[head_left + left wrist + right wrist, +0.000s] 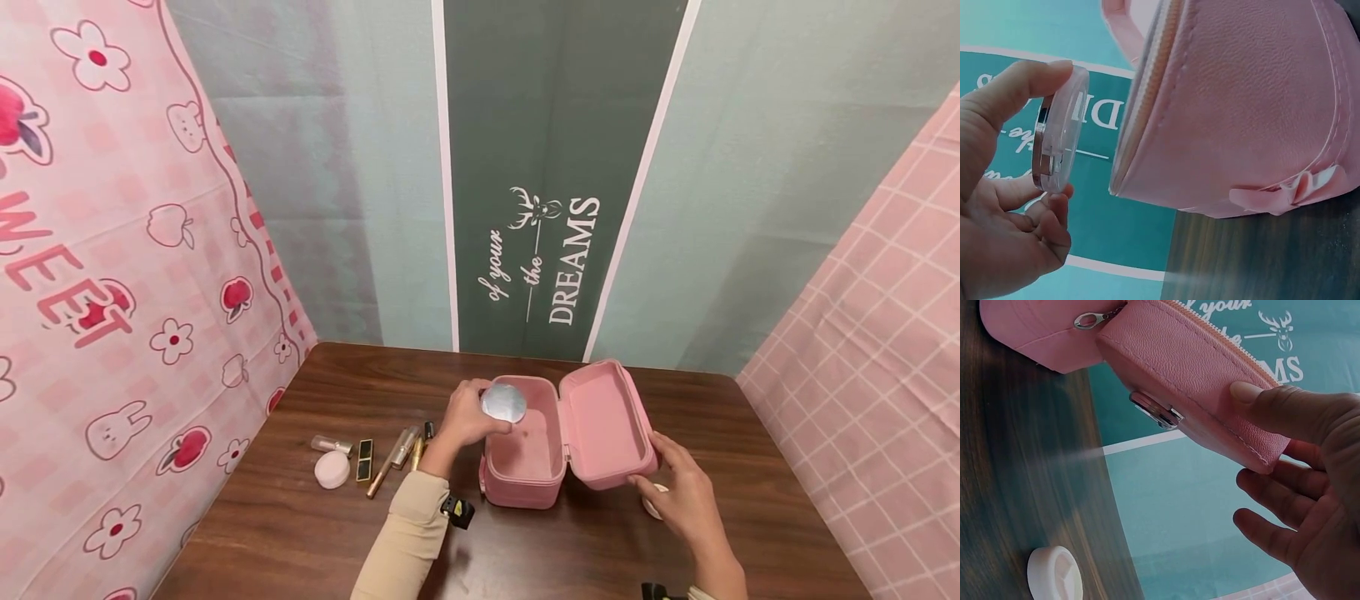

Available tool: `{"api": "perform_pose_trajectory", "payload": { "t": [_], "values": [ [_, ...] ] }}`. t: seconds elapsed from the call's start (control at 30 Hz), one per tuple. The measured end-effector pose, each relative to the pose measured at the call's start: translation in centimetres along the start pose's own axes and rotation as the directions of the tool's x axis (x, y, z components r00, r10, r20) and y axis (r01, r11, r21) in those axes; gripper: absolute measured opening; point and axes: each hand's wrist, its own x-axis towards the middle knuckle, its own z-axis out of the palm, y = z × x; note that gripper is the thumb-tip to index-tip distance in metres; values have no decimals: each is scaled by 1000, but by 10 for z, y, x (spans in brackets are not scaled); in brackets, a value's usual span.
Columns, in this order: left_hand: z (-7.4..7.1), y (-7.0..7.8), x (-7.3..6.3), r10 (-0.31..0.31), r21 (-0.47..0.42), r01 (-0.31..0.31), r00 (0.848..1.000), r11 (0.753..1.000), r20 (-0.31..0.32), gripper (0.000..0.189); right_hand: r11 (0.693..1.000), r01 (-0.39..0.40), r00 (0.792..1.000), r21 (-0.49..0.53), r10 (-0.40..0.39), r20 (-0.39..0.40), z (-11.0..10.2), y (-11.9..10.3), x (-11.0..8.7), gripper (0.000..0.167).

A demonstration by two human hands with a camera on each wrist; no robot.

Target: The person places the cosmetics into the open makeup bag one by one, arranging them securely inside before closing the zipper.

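Observation:
A pink zippered makeup case (522,495) stands open on the table, its lid (606,421) swung out to the right. My left hand (467,414) holds a round compact (504,404) above the case's left side, pinched by its edge between thumb and fingers. In the left wrist view, that compact (1063,134) has a clear side and a shiny metallic rim, apart from the case wall. On the right, my right hand (681,493) grips the lid's outer corner, thumb on one face and fingers beneath. A bow (1297,190) decorates the case.
Left of the case lie a pale pink round container (332,470), a black-and-gold rectangular item (364,460), a clear tube (331,445) and several slim gold cosmetics (381,477). A white round item (1054,575) sits beside my right hand. Fabric backdrops border the wooden table (255,533).

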Motion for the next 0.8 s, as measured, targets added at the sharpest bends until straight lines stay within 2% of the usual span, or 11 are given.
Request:
{"api": "perform_pose_trajectory", "payload": {
  "t": [0.27, 0.53, 0.8],
  "values": [
    [9, 0, 10, -1, -3, 1, 999, 1000, 34, 77, 1000, 7, 1000, -7, -7, -6, 1, 0, 0, 69],
    [13, 9, 24, -18, 42, 15, 998, 999, 64, 72, 1000, 2, 1000, 3, -2, 7, 0, 2, 2, 68],
    [17, 15, 31, -48, 45, 43, 992, 998, 120, 71, 1000, -1, 1000, -2, 1, 7, 0, 3, 1, 69]
  ]
}}
